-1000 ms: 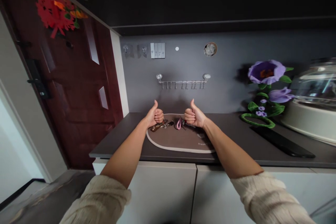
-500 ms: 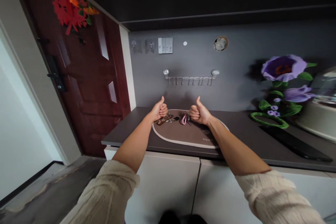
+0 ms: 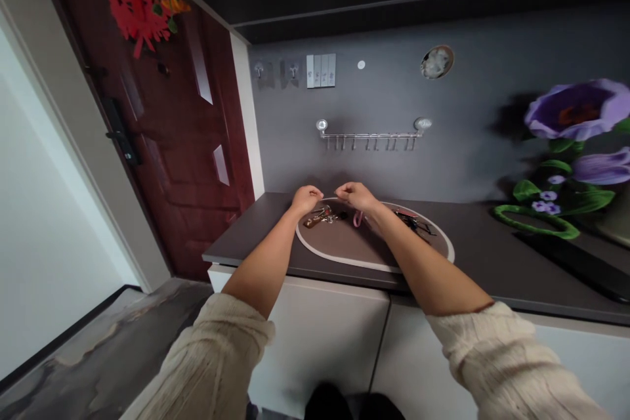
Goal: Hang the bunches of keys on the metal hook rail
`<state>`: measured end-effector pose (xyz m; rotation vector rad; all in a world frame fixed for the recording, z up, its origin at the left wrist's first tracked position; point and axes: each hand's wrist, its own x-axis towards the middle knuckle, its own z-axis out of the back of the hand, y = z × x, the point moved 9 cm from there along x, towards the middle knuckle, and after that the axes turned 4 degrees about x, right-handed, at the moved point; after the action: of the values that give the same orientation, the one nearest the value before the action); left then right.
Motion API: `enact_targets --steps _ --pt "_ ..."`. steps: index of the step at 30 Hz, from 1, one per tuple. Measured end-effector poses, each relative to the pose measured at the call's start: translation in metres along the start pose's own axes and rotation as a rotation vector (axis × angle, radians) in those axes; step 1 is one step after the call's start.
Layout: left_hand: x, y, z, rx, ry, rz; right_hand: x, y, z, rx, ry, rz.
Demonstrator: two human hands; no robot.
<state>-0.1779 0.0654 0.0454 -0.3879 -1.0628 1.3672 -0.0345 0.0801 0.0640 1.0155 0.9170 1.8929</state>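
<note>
My left hand [image 3: 306,198] and my right hand [image 3: 355,194] hover side by side, backs up and fingers curled down, over the far end of an oval brown mat [image 3: 344,248] on the dark counter [image 3: 266,236]. Just under my left hand lies a bunch of keys with a brown fob [image 3: 319,218]. A pink strap [image 3: 358,218] lies below my right hand. A dark key bunch [image 3: 411,220] rests on the mat right of my right forearm. Neither hand visibly holds anything.
A chrome hook rail [image 3: 370,134] is on the grey wall above the mat, with light switches [image 3: 321,70] higher up. A red-brown door [image 3: 162,118] stands at the left. Purple artificial flowers [image 3: 571,144] sit on the counter at the right. White cabinet fronts [image 3: 319,335] are below.
Both hands have dropped their thumbs-up, turned palm down and moved closer together over the keys. The view has shifted left, showing a dark key bunch on the mat's right side.
</note>
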Motion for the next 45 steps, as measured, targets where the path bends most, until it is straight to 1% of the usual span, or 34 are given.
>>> enact_targets --steps 5,8,11,15,20,26,31,36,41,45 --pt "-0.004 0.003 -0.016 0.249 0.136 -0.032 -0.001 -0.010 -0.004 -0.373 -0.024 0.042" --pt "-0.004 0.003 -0.022 0.334 0.165 -0.052 -0.003 -0.011 -0.010 -0.533 0.015 0.080" --pt "-0.003 0.004 -0.024 0.345 0.165 -0.051 -0.004 -0.011 -0.016 -0.643 0.062 0.109" --pt "-0.003 0.003 -0.027 0.275 0.167 -0.062 -0.005 -0.010 -0.022 -0.735 0.098 0.116" --pt "-0.004 0.007 -0.029 0.171 0.178 0.002 -0.005 -0.012 -0.021 -0.798 0.092 0.083" --pt "-0.002 0.006 -0.030 0.057 0.179 -0.019 -0.005 -0.014 -0.020 -0.823 0.091 0.072" --pt "-0.003 0.004 -0.025 -0.044 0.111 -0.005 -0.007 -0.012 -0.021 -0.847 0.098 0.089" --pt "-0.003 0.005 -0.025 -0.215 0.092 0.042 -0.010 -0.011 -0.023 -0.841 0.119 0.061" --pt "-0.001 0.009 -0.023 -0.311 0.048 0.066 -0.010 -0.010 -0.024 -0.859 0.119 0.045" --pt "0.000 0.008 -0.024 -0.406 0.057 0.083 -0.011 -0.010 -0.023 -0.844 0.112 0.038"
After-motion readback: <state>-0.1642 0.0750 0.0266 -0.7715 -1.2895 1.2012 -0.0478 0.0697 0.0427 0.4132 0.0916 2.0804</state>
